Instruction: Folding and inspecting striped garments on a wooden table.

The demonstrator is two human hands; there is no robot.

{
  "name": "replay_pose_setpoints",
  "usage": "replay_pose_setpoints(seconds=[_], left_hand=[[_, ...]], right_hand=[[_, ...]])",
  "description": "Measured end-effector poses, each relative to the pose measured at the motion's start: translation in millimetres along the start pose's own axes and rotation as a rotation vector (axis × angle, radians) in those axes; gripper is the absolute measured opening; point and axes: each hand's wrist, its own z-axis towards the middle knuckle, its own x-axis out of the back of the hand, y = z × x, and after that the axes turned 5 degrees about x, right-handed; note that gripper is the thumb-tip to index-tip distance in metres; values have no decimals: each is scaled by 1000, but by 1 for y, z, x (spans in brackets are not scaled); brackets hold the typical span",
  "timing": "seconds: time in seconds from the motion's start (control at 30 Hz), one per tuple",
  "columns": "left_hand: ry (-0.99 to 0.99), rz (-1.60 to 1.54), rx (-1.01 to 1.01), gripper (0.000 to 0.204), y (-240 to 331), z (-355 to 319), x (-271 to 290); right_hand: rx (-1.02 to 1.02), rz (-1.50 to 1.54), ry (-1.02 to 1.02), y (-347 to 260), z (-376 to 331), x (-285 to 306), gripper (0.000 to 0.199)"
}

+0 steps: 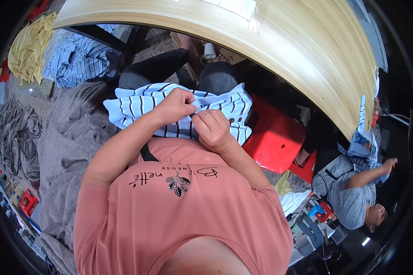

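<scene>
A light blue shirt with dark stripes [140, 104] lies bunched across my lap, several dark buttons showing near its right side. My left hand [176, 106] is closed, thumb and fingers pinching the cloth near the middle. Just right of it and a little nearer to me, my right hand [212, 129] is also closed on the shirt, its fingers curled in with the knuckles up. The two hands are close together. Whatever lies between the fingertips besides cloth is hidden.
A pale wood table [303, 50] curves across the top and right. Beside my right side is a red plastic stool [275, 137]. Grey fleecy fabric [73, 137] hangs at my left, with striped garments [80, 59] and yellow cloth [32, 48] beyond. Another person [353, 192] sits at right.
</scene>
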Motion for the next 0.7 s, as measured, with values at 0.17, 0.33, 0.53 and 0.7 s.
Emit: replay_pose_setpoints(seconds=[0.17, 0.33, 0.53, 0.7], left_hand=[[-134, -115, 68, 19, -1, -3, 9], [-38, -137, -1, 15, -12, -12, 6], [131, -22, -124, 12, -18, -13, 1], [83, -210, -77, 5, -15, -18, 9]], right_hand=[[-9, 25, -5, 0, 5, 3, 21], [-131, 139, -113, 13, 4, -5, 19], [-83, 169, -127, 14, 12, -6, 19], [-204, 191, -76, 11, 17, -11, 17]])
